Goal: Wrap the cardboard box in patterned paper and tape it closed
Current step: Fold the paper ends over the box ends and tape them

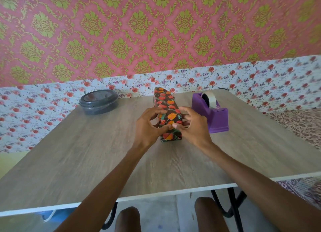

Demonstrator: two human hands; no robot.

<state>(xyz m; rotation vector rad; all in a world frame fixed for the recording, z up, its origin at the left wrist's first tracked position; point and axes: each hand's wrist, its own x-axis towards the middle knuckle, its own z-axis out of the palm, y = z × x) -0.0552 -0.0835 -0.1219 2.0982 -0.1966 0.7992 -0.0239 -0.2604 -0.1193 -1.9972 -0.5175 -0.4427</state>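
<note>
Left hand [149, 127] pinches box [166, 101]; right hand [193, 127] too

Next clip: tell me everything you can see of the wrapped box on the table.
The wrapped box is a long, narrow block covered in dark paper printed with orange and red flowers; no cardboard shows. It lies flat on the wooden table, its length running away from the camera. The left hand and right hand pinch the folded paper at its near end.

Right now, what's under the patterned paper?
Only a box-shaped bulk shows: the patterned paper covers every side in view, so no cardboard is visible. The left hand and right hand pinch the folds at its near end.
</note>
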